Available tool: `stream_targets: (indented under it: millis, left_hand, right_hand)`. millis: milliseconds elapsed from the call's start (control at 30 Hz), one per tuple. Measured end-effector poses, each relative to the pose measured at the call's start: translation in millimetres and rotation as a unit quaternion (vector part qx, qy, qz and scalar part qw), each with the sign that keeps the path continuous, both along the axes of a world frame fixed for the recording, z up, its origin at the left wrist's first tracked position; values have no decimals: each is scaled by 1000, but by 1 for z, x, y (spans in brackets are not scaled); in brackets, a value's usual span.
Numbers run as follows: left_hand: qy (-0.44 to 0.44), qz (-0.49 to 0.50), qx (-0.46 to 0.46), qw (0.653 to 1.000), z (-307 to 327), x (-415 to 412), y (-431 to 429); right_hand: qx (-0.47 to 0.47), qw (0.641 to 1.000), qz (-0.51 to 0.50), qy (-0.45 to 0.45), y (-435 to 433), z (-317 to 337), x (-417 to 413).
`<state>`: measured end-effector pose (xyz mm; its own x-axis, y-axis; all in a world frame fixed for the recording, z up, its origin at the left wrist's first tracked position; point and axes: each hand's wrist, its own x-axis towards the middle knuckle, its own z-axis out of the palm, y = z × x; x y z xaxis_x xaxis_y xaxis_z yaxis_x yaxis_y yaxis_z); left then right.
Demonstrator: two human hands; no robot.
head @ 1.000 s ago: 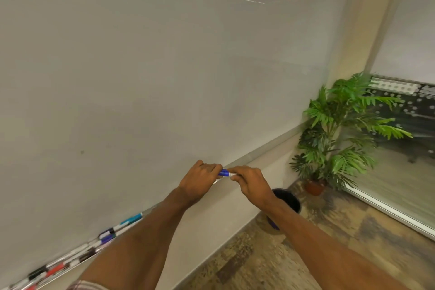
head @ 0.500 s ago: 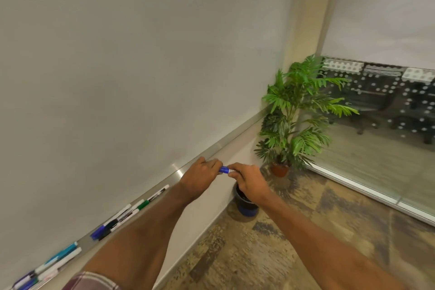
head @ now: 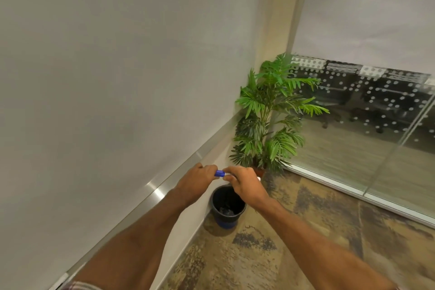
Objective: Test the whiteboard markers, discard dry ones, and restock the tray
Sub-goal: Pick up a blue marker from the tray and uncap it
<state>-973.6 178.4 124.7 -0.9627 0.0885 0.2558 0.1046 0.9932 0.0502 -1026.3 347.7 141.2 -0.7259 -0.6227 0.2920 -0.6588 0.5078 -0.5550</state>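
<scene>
A blue-capped whiteboard marker [head: 220, 173] is held level between both hands, a short way above the waste bin. My left hand [head: 196, 181] grips the capped end; my right hand [head: 243, 183] grips the white barrel, most of which is hidden under its fingers. The dark waste bin [head: 227, 207] with a blue base stands on the floor against the wall, right below my hands, with some dark things inside. The whiteboard [head: 106, 77] fills the left side, and its metal tray [head: 155, 192] runs along the bottom edge; no markers on it are in view.
A potted green palm [head: 268, 120] stands in the corner just beyond the bin. A glass partition [head: 367, 129] with a dotted band closes off the right side. Patterned carpet [head: 294, 231] covers the floor to the right of the wall.
The view has swung right and down along the board: the markers on the tray have dropped out of sight and the bin now sits directly under my hands. Both hands still hold the blue marker.
</scene>
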Motion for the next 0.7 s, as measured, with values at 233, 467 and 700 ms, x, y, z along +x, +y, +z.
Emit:
stream_targets:
  millis: [233, 467, 700]
  left_hand:
    - [-7, -28, 22, 999, -4, -61, -24]
    - [-9, -4, 98, 995, -40, -108, -21]
    - [-63, 36, 116, 991, -84, -169, -21]
  right_hand:
    - [63, 997, 24, 32, -23, -4, -69]
    - [159, 985, -18, 62, -31, -39, -117]
    - [208, 971, -95, 74, -24, -90, -173]
